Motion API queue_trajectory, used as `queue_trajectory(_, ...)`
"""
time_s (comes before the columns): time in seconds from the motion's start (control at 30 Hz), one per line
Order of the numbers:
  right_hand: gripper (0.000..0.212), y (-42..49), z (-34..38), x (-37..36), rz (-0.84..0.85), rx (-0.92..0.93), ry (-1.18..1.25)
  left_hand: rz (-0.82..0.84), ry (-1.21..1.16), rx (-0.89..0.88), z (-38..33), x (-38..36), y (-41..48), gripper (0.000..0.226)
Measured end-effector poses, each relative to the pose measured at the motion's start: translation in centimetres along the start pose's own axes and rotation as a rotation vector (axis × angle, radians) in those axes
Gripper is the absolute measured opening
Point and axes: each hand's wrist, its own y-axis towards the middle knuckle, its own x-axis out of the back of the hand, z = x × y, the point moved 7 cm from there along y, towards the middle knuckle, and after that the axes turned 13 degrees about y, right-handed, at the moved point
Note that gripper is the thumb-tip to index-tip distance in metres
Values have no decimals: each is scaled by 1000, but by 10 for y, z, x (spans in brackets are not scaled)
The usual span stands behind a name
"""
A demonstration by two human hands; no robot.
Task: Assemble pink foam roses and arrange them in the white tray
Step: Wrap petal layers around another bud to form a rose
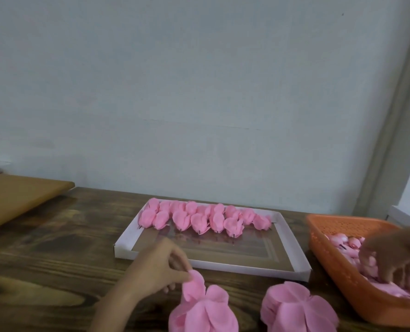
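Pink foam roses [199, 218] lie in two rows along the far edge of the shallow white cardboard tray [223, 265] on the dark wooden tabletop [55, 248]; your left hand [156, 267] pinches a thin pink foam petal [195, 285] atop a stack of pink petals [204, 312] at the tabletop's near edge. Your right hand [395, 255] reaches into the orange plastic basket [338, 267] at the right edge, fingers down among small pink buds [342, 245]; it is blurred, so you cannot tell whether it grips one.
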Motion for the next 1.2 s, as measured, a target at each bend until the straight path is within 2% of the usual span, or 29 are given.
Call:
queue_trajectory(0.03,24,-4,2,3,-17,2,18,-21,-1,-27,-2,3,0,12)
queue_trajectory(0.1,24,2,6,-6,104,-26,233,-67,-26,-96,-10,9,0,9)
queue_trajectory(0.2,16,14,10,6,10,-31,291,-128,-230,-115,-14,17,1,7)
queue_trajectory(0.3,38,6,3,27,-113,-10,337,-170,-560,2,-8,20,5,15)
queue_trajectory(0.4,42,-8,7,43,-183,28,454,-154,-769,136,-4,14,11,13)
queue_trajectory(0.5,42,-27,23,52,-223,19,496,-153,-797,187,-1,9,13,18)
queue_trajectory(0.63,32,-55,57,70,-405,198,418,-100,-822,158,-10,4,13,26)
queue_trajectory(0.73,17,-83,90,69,-450,432,792,-128,-767,168,-12,1,10,27)
queue_trajectory(0.8,20,-109,125,65,-475,636,1017,-141,-703,132,-21,4,9,26)
queue_trajectory(0.87,27,-130,167,54,-510,768,1105,-143,-616,85,-36,8,12,29)
queue_trajectory(0.97,26,-129,226,37,-602,802,1090,-283,-509,38,-55,23,20,21)
queue_trajectory(1.1,23,-97,290,25,-456,835,1293,-461,-516,-15,-57,39,33,16)
queue_trajectory(1.2,36,-77,315,18,-393,813,1236,-482,-549,-23,-46,36,41,16)
